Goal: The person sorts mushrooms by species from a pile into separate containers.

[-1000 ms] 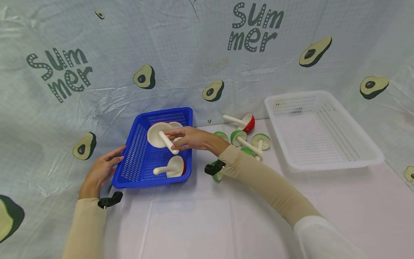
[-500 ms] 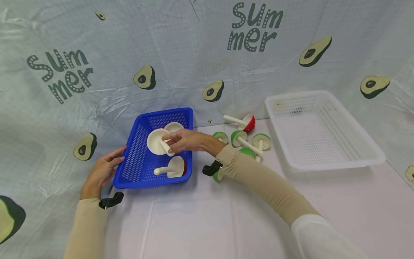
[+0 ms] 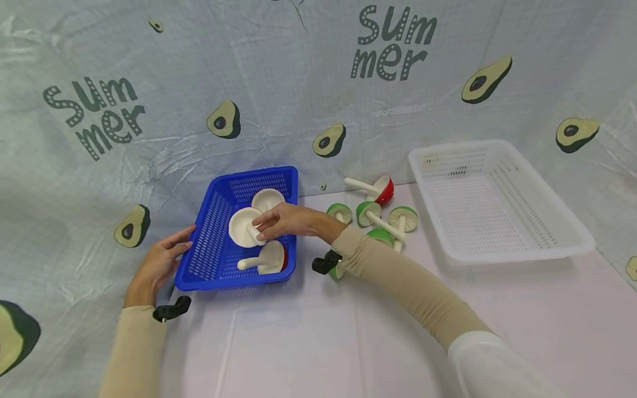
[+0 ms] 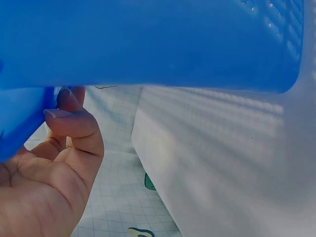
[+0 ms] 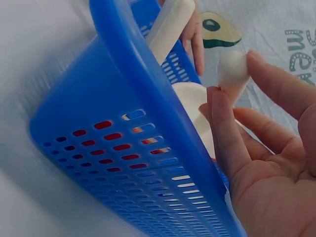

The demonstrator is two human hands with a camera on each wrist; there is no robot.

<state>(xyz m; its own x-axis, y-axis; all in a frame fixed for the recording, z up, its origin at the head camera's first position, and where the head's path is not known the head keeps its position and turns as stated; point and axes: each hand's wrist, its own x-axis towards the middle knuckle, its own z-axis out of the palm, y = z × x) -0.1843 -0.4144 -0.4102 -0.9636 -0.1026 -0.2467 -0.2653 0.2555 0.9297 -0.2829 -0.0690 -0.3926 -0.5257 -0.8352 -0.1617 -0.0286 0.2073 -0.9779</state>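
My right hand [image 3: 291,219] pinches the white stem [image 5: 233,74] of a toy mushroom [image 3: 241,231] between thumb and fingers, inside the blue basket [image 3: 219,284]. Its pale hollow cap underside faces up. Beside it in the basket lie a second toy mushroom [image 3: 266,198], partly behind my hand, and a third [image 3: 271,257] with a red cap edge, its stem pointing left. My left hand [image 3: 155,266] grips the basket's left rim; in the left wrist view its fingertips [image 4: 61,114] curl at the blue edge. The basket's front wall is tilted slightly in the head view.
To the right of the basket, several green-capped toy mushrooms [image 3: 368,213] lie on the pale table cloth [image 3: 298,331]. A red-capped one [image 3: 383,190] lies behind them by the wall cloth. A white perforated basket [image 3: 517,257] stands further right.
My right hand has lowered the mushroom deeper into the blue basket, and its cap now sits nearer the front. The mushroom behind it shows more. My left hand has stayed on the rim.
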